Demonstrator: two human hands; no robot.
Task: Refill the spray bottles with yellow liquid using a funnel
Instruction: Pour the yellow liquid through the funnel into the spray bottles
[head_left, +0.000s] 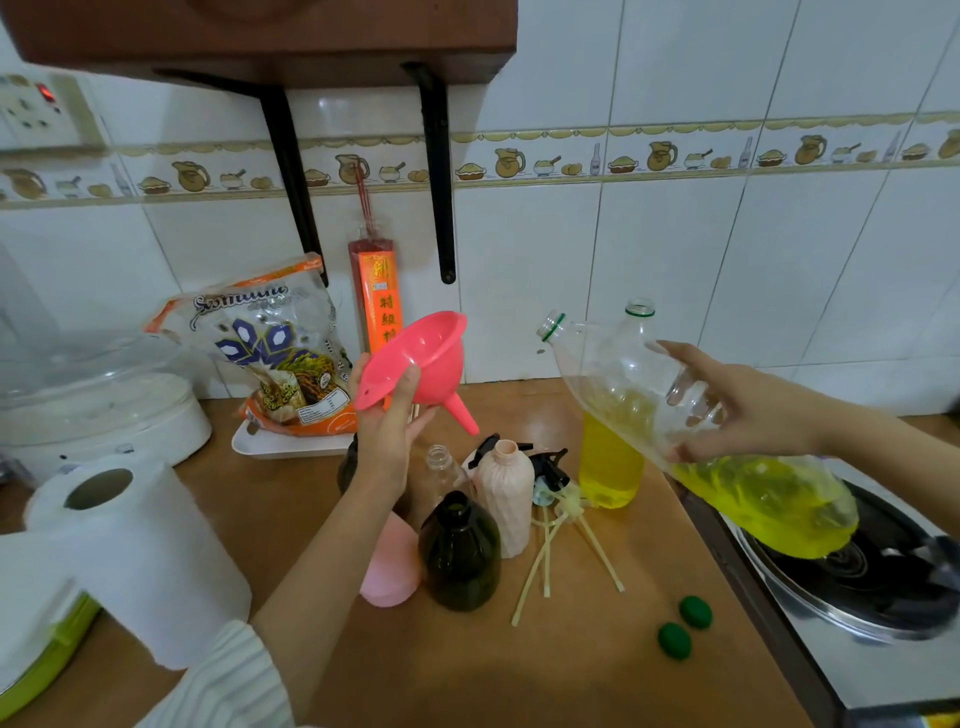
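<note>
Above the counter (597, 649), left hand (387, 441) grips a pink funnel (423, 364); right hand (743, 405) grips the tilted oil bottle (649, 395).

We've got the funnel (426, 358) up in the left hand (387, 421), spout aimed down-right over the spray bottles (462, 519) on the counter (571, 649) just below that grip. Right of it, the right hand (737, 410) holds the big bottle (675, 415) tilted, neck toward the funnel. Behind that grip stands a second bottle (613, 457); below and between both grips lie spray heads (550, 478) and two caps (685, 626).
</note>
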